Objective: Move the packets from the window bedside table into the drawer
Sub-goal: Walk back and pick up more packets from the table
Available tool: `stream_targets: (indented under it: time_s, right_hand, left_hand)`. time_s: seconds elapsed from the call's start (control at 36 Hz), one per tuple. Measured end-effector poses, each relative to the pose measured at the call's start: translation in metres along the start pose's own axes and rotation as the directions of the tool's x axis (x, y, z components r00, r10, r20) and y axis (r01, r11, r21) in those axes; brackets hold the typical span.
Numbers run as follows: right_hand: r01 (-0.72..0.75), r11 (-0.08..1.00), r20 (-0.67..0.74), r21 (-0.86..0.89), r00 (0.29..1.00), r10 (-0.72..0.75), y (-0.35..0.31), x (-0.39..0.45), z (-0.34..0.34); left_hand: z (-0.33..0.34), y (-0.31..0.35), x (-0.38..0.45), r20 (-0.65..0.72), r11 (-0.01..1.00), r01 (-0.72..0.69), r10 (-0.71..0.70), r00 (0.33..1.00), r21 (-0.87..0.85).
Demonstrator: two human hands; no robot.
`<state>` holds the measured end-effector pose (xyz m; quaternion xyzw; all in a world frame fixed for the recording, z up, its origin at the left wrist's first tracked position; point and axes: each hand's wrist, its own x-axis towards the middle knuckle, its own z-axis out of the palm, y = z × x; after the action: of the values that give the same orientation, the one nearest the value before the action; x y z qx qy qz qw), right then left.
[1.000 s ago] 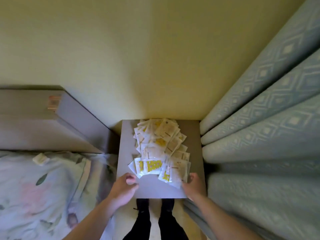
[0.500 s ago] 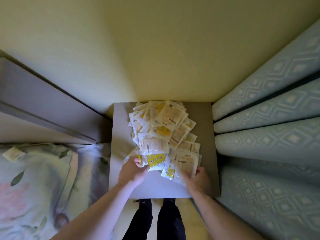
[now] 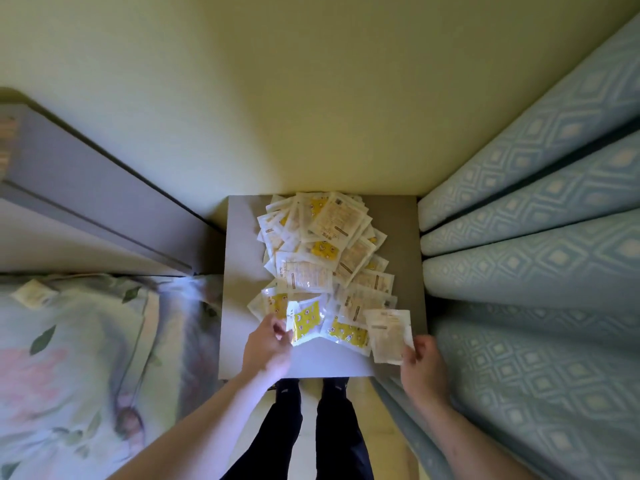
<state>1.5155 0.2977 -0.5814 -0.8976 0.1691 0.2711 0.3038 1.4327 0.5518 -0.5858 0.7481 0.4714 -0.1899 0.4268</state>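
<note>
A heap of several white and yellow packets [image 3: 322,251] covers the grey bedside table [image 3: 239,271] against the wall. My left hand [image 3: 268,348] pinches a yellow-printed packet [image 3: 304,322] at the heap's near left edge. My right hand [image 3: 420,362] holds a pale white packet [image 3: 389,336], lifted off the heap's near right corner. No drawer shows in this view.
Blue patterned curtains [image 3: 536,254] hang close along the table's right side. A bed with floral bedding [image 3: 76,358] and a grey headboard [image 3: 97,195] lies to the left; one packet [image 3: 33,294] rests on it. My legs [image 3: 311,427] stand in front of the table.
Both hands have each taken a packet from the heap's near edge and drawn it back; the right one is lifted clear to the right.
</note>
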Motion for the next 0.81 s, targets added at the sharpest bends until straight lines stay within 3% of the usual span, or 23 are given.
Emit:
stream_targets:
  time_s: [0.19,0.31,0.47,0.64,0.81]
  right_hand:
    - [0.190,0.976,0.067,-0.105,0.981,-0.184,-0.032,0.024,-0.008]
    - [0.191,0.974,0.132,-0.125,0.976,-0.174,-0.044,0.047,0.009]
    - [0.140,0.953,0.184,-0.267,0.979,-0.092,-0.046,0.055,0.029]
    - [0.167,0.928,0.123,-0.332,0.983,-0.133,-0.030,0.062,0.036]
    - [0.183,0.938,0.134,-0.296,0.980,-0.149,-0.028,0.068,0.033]
  left_hand:
    - [-0.025,-0.015,-0.019,-0.050,0.974,-0.195,0.202,0.978,0.118]
    - [-0.029,-0.019,-0.013,-0.031,0.953,-0.249,0.258,0.966,0.173]
    - [-0.020,-0.006,0.012,-0.052,0.998,-0.052,0.050,0.997,-0.028]
    - [0.002,-0.003,0.037,0.020,0.983,0.117,-0.115,0.993,-0.141]
    - [0.017,0.003,0.043,-0.058,0.957,0.120,-0.141,0.988,-0.266]
